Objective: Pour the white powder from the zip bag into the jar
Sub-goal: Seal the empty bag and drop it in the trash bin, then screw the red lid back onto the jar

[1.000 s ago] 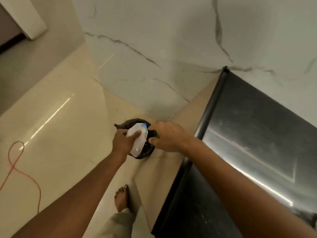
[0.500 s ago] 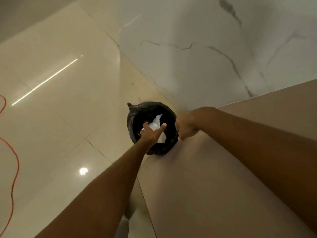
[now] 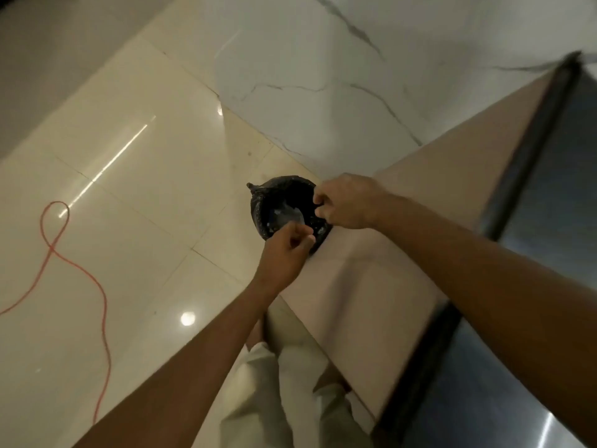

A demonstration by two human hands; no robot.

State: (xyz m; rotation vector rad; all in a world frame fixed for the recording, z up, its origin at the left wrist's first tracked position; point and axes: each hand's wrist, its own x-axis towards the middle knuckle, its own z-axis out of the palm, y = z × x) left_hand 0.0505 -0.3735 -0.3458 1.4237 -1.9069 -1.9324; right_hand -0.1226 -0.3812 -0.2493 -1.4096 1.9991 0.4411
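Nearest: pale trousers [image 3: 300, 392] at the bottom edge, both bare forearms reaching forward from there.

Left hand [image 3: 284, 253] sits over the near rim of a bin lined with a black bag [image 3: 258, 205]. Fingers curled in loosely, thumb against forefinger — whether it pinches anything, cannot tell; the frame is soft there.

Right hand [image 3: 345, 202] is at the bin's right rim, fingers bent and closed down on the edge of the black liner. Looks like a pinch on the liner.

Inside the bin: a crumpled clear plastic piece [image 3: 289, 216] lies on the bottom, just beyond the left hand's fingertips and apart from both hands. It looks like the zip bag, but too blurred to be sure. White specks dot the liner's inner wall.

Bin stands on the floor, touching the corner of a beige counter top [image 3: 403, 270]. Right of the counter — a dark steel surface [image 3: 555, 195] with a black edge strip.

Left: glossy cream floor tiles [image 3: 113, 205] with light reflections, an orange cable [image 3: 97, 286] looping across them.

Farthest: white marble wall panel [image 3: 323, 76] with grey veins.
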